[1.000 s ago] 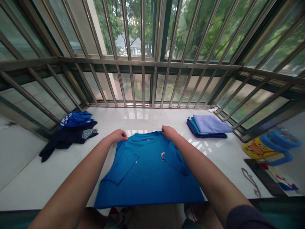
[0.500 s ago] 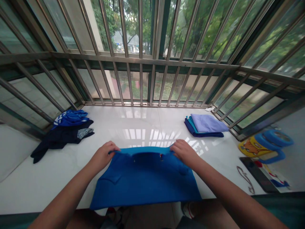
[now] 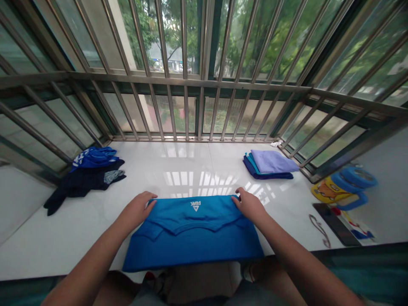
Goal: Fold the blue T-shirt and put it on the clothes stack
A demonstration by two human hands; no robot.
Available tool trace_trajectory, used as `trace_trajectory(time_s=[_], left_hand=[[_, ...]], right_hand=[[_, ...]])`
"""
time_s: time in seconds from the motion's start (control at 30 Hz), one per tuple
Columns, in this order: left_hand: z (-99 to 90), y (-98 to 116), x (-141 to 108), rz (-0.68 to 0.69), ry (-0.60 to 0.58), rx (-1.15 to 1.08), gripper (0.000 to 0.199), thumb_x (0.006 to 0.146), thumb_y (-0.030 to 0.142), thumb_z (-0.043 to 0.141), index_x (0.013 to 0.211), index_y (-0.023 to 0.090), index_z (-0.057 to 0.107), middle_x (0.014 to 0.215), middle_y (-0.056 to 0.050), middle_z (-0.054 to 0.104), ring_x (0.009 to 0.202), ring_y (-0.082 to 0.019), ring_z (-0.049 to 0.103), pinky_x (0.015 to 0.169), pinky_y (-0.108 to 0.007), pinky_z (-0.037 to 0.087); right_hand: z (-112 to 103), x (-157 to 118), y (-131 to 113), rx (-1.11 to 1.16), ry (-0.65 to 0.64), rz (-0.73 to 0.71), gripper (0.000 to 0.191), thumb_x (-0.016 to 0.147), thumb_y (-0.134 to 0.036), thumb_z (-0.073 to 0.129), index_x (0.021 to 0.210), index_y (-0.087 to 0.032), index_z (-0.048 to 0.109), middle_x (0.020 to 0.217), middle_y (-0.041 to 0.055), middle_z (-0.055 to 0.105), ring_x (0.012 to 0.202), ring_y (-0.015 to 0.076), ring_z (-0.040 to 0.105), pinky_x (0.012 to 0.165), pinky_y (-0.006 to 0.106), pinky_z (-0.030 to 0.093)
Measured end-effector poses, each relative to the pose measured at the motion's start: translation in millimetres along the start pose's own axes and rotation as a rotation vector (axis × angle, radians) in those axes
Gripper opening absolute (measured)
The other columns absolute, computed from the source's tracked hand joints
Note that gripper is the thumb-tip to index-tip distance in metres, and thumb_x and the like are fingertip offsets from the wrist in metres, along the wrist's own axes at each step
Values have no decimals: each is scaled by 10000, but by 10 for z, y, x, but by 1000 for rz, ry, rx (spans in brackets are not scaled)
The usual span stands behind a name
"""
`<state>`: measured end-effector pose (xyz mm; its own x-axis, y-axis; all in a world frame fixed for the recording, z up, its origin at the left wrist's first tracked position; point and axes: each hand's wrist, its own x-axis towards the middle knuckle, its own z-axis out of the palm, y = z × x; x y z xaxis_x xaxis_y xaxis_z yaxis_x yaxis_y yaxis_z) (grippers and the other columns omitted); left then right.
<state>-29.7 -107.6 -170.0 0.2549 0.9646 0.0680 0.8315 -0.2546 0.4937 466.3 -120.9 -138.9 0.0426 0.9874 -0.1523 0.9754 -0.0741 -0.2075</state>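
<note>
Steel window bars [image 3: 188,51] are seen across a wide glazed balcony opening, with rain-dulled trees [image 3: 143,25] beyond. Below them runs a glossy white tiled ledge [image 3: 178,163], on which garments are laid out. A blue T-shirt [image 3: 191,233] is placed flat at the ledge's near edge, centred before the wearer and folded into a long band, its white PEAK logo [image 3: 195,206] facing up.

The left hand [image 3: 137,210] and right hand [image 3: 250,206] are set at opposite ends of the far edge. The fingers [image 3: 239,196] are curved over the cloth; whether it is pinched or merely pressed cannot be told. That wide, level placing is judged sound, as tension is spread evenly and the edge is kept straight.

A dark clothing heap [image 3: 83,182] is left at the far left, a bright blue garment [image 3: 95,157] lying on it. A folded stack [image 3: 267,165] is squared off at the right, topped by lilac cloth [image 3: 274,161]. Farther right, a yellow cartoon-printed item [image 3: 328,191] and a blue ring-shaped object [image 3: 353,178] are seen, though neither can be identified as a container, and nothing is seen inside them. A thin dark cord [image 3: 320,229] is lying nearby.
</note>
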Motion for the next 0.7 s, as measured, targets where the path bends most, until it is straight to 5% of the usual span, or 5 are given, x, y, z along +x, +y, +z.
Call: trace_trajectory(time_s=[0.27,0.4,0.5,0.7], left_hand=[[164,-298,243,-40,-116,35,354,863,476,652,1068,225,795,1071,-119,766,1045,-305,701,982,-414,529],[13,-304,287,-101,-210,-78,443,757,528,725,1079,233,798,992,-80,774,936,-279,715,870,-360,540],[-128,-248,368,-158,-340,-96,392,682,524,759,958,252,809,876,-35,778,846,-255,710,766,-321,518],[-246,-139,678,-205,-408,-13,244,589,482,811,687,263,766,701,-1,757,725,-236,692,659,-296,450]], right_hand=[[119,161,87,-11,30,77,236,1077,-278,512,1186,-161,686,1116,163,770,1043,280,735,872,339,489],[78,130,155,27,16,-244,328,1080,-315,548,1358,-182,660,1394,146,681,1301,260,629,1097,348,450],[35,165,157,-17,-106,-433,469,999,-261,668,1462,-199,622,1459,134,648,1342,284,602,1116,370,455],[-116,462,47,-138,-175,-315,191,916,-184,756,1101,-216,787,1110,88,759,1060,271,712,887,307,496]])
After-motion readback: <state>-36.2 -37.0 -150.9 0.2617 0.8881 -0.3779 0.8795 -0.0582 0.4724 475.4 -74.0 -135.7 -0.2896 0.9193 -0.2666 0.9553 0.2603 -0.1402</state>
